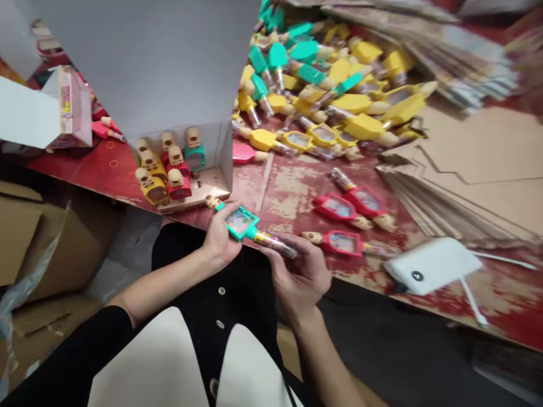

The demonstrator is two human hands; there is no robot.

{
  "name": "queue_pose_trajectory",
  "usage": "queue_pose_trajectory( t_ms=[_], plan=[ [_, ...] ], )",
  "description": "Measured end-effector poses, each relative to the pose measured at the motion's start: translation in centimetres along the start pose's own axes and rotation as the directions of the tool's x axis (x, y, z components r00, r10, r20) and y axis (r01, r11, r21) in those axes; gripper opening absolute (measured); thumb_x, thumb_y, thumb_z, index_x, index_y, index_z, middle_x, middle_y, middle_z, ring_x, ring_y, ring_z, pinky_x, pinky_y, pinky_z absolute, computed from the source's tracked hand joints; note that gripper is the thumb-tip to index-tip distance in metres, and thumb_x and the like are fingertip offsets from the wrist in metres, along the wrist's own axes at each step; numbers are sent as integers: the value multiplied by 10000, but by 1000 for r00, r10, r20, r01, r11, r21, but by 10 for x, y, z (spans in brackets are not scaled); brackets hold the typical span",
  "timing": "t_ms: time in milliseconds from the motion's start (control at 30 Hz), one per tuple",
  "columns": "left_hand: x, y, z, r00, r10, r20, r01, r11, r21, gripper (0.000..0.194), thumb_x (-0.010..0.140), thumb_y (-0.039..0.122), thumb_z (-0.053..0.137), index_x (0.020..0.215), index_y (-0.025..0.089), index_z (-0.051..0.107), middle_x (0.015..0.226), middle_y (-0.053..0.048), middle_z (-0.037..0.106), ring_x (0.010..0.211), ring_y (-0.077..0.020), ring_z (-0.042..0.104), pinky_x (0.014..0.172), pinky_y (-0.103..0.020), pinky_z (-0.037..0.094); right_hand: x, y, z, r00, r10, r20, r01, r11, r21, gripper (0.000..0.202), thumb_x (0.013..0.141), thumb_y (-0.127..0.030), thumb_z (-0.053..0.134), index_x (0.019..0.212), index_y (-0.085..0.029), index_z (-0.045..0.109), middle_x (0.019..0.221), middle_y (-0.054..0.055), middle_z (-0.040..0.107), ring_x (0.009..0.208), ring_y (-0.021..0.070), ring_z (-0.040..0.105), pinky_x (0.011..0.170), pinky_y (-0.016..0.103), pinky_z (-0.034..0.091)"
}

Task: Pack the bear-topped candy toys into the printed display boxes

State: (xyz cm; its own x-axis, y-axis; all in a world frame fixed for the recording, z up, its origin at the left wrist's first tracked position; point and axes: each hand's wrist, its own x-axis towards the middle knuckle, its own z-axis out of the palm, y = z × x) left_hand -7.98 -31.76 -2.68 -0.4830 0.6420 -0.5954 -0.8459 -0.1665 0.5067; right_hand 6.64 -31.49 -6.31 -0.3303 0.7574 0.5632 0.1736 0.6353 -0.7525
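Note:
Between my hands is a teal toy with a beige animal-head top, a framed picture window and a clear tube of small candies. My left hand grips its framed body. The fingers of my right hand close round the tube end. Just beyond my left hand stands an open display box, its lid raised. Inside, several yellow and red toys and one teal toy stand upright in a cardboard insert with holes. Red toys lie on the table right of my right hand.
A heap of yellow and teal toys covers the back of the worn red table. Stacked cardboard inserts and a white device with a cable are at right. Another open box stands left; cartons are below.

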Motion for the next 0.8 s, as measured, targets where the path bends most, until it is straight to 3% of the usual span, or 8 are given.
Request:
queue_pose_trajectory(
  t_ms=[133,233,367,433,500,667,700,800],
  plan=[
    [-19,2,-21,984,178,11,-178,984,-21,303,671,206,779,835,173,527,729,47,592,646,-89,600,667,-217,477,-4,-6,-2,933,-222,285,320,873,-368,280,921,-269,719,1179,-174,667,875,65,722,662,145,655,569,259,447],
    [-33,2,-31,967,251,-42,-252,968,-22,320,667,233,785,839,182,520,732,47,567,651,-88,585,657,-219,476,-3,-19,-6,899,-250,359,370,871,-322,200,930,-300,703,1081,-168,687,767,46,706,548,121,597,508,269,381],
    [-48,5,-37,931,363,-28,-363,932,2,310,656,258,784,832,196,536,757,34,562,666,-96,573,677,-239,488,-4,-39,-1,899,57,434,-88,995,50,176,975,-343,621,909,-186,666,603,-8,583,458,88,502,456,221,376],
    [-50,10,-39,902,431,16,-432,902,31,304,656,275,778,838,206,544,783,22,570,695,-105,573,712,-257,500,-6,-45,5,756,293,585,-471,865,175,337,1022,-446,513,841,-188,633,494,-48,408,381,78,356,380,219,301],
    [-48,16,-41,890,451,73,-455,888,70,301,664,295,771,836,212,538,781,17,568,692,-112,570,710,-271,500,-8,-45,11,634,386,670,-650,735,193,410,1028,-520,461,849,-190,624,490,-62,329,377,79,292,358,218,270],
    [-48,23,-42,882,458,110,-468,879,88,253,702,300,754,815,211,545,769,18,557,668,-105,555,669,-261,477,-11,-44,17,842,294,453,-386,914,125,345,875,-523,705,955,-190,660,660,13,574,508,101,494,466,223,403],
    [-49,23,-42,877,463,127,-473,878,71,243,701,293,751,813,210,552,767,17,560,664,-103,551,667,-259,473,-11,-45,16,809,315,497,-439,885,154,337,909,-525,661,915,-188,656,600,-6,524,470,90,450,444,219,380],
    [-50,20,-41,876,448,177,-465,883,64,250,675,300,759,797,206,562,763,5,583,669,-111,554,672,-266,480,-11,-48,14,561,400,725,-751,615,242,462,999,-581,479,797,-186,610,486,-67,300,384,66,259,360,208,258]
  ],
)
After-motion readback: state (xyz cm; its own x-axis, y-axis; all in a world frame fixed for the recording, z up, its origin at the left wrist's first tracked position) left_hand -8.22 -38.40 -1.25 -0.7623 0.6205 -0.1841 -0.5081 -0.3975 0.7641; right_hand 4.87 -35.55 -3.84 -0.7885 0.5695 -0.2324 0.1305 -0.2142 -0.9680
